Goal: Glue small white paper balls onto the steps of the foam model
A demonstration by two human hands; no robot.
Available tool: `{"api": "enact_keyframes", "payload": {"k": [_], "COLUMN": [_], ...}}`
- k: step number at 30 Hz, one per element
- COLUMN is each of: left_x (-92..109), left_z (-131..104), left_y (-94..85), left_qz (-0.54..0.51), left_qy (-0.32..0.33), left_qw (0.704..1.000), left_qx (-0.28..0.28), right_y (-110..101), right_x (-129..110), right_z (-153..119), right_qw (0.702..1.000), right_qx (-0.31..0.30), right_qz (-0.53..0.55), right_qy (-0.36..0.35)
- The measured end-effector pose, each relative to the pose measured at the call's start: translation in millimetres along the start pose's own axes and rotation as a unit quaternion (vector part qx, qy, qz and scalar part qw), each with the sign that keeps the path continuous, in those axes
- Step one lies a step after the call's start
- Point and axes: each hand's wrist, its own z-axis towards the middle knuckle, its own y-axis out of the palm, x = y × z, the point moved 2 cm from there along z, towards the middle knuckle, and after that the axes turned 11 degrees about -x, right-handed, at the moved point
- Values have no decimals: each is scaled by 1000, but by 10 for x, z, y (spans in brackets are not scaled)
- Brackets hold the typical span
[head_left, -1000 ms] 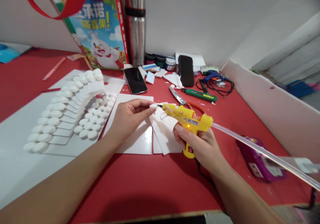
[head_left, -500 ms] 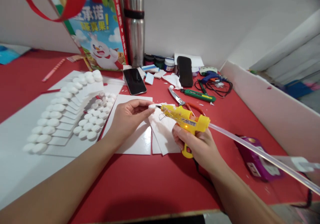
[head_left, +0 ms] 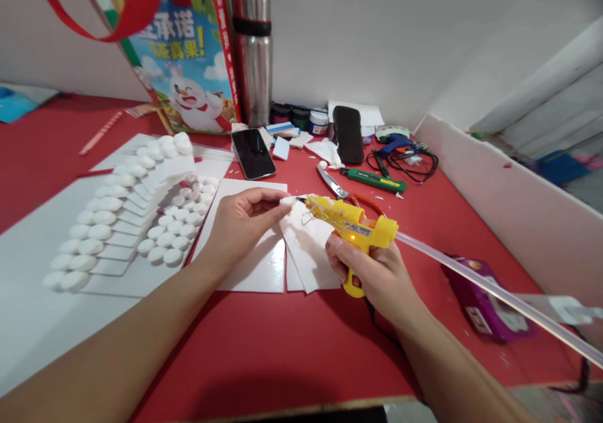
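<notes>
Between the thumb and fingers of my left hand [head_left: 247, 222] is a small white disc [head_left: 286, 202], mostly covered by the fingertips. My right hand [head_left: 372, 266] grips a yellow hot glue gun [head_left: 351, 222] by its handle, with an orange light lit on its side. Its nozzle points left and is at or very near the disc; I cannot tell if they touch. A long clear glue stick [head_left: 490, 291] sticks out of the gun's back. Beneath the hands lie white sheets [head_left: 308, 259] and a glossy white board [head_left: 254, 272].
Left are rows of white discs on strips [head_left: 113, 234] and loose discs [head_left: 174, 228]. Behind lie a phone [head_left: 253, 153], a second phone [head_left: 348, 135], pliers [head_left: 334, 183] and a green cutter [head_left: 377, 180]. A steel flask [head_left: 254, 65] stands beside a gift bag [head_left: 188, 65]. A purple case [head_left: 490, 303] lies right.
The glue gun has shifted very slightly to the right, its nozzle drawing a little back from the fingertips. My left hand keeps its place with the disc.
</notes>
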Motion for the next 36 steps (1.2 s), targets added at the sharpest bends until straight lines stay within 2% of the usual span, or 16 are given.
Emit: {"api": "enact_keyframes", "payload": {"k": [14,24,27,30,33,35,36], "left_x": [-3,-102,-101,-77,-43,-28,-25], "left_z": [14,50,54,43,19,7,6], "left_y": [-7,-50,-62,-55,-36,-26,-24], "left_qz": [-9,-53,-63,-70,-66,-68,-72], "left_qy": [0,-1,0,-1,2,5,6], "left_qw": [1000,999,998,998,998,998,997], "left_qx": [5,11,9,6,9,10,10], "right_y": [14,-23,-158,-456,-844,-1057,-1130], "right_x": [-12,-2,-39,-59,24,118,165], "right_z": [-24,-33,-88,-132,-147,-145,-139], "right_qw": [999,1000,998,985,951,927,919], "right_qx": [-26,-23,41,152,275,323,329], "right_qz": [-30,-2,-16,-74,-140,-187,-218], "right_qy": [-16,-20,-34,-42,0,14,16]}}
